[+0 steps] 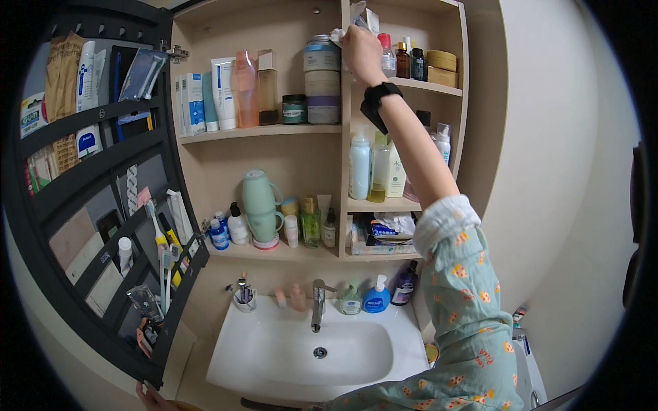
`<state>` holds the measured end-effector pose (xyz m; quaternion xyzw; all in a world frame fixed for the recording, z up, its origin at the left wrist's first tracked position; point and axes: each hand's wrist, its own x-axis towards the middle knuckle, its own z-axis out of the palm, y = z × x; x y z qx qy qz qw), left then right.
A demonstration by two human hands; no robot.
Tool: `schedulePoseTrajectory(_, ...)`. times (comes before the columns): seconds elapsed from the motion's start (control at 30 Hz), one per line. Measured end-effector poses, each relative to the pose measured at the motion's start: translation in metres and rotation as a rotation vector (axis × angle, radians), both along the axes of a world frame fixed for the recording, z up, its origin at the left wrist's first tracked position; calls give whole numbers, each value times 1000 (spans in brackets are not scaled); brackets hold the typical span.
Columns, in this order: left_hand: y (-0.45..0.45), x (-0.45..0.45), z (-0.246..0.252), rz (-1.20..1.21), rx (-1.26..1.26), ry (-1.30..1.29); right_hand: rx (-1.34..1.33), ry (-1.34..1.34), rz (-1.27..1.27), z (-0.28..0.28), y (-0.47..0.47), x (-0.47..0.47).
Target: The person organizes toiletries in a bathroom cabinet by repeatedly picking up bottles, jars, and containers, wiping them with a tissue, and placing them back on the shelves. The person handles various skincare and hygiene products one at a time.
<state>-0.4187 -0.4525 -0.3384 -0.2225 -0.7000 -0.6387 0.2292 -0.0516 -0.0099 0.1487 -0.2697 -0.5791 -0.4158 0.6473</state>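
Note:
My right hand (362, 55) is raised to the upper right shelf, its fingers curled around a crumpled white tissue or cloth (337, 36). Just above the fist are a clear plastic bag (357, 12) and a white box (372, 21). Right beside the knuckles stands a clear bottle with a red cap (386, 57), then an amber dropper bottle (403, 61). Low at the left, my left hand (150, 397) is partly cut off by the frame. Its fingers meet the bottom corner of the dark cabinet door (146, 371); their grip is unclear.
The open door carries toothbrushes (165, 272) and tubes in its racks. Bottles, jars and two stacked green mugs (260, 205) fill the cabinet shelves. Below are a white washbasin (267, 370), a faucet (318, 303) and pump bottles (377, 298). A wall (545, 128) bounds the right side.

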Motion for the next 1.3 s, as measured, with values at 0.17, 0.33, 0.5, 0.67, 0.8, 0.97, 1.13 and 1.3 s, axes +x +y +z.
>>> schedulePoseTrajectory(0.17,14,-22,-12,-217,265,473,-219,-1,154,-88,3,10)
schedulePoseTrajectory(0.33,4,-25,-27,-7,79,-173,-230,-4,203,-112,8,15)
schedulePoseTrajectory(0.5,9,-30,-22,-10,117,-188,-54,-41,179,-40,20,19)
schedulePoseTrajectory(0.67,15,-35,-18,-10,167,-210,-113,37,144,14,26,20)
schedulePoseTrajectory(0.8,20,-34,-14,26,143,-174,-211,-3,128,-25,24,25)
schedulePoseTrajectory(0.97,17,-15,-1,7,121,-145,-293,-233,148,-123,8,33)
schedulePoseTrajectory(1.13,16,-13,0,-72,175,-374,-493,-297,83,-209,-3,26)
schedulePoseTrajectory(1.3,29,-34,-17,-30,339,-78,-565,-333,145,-265,-12,25)
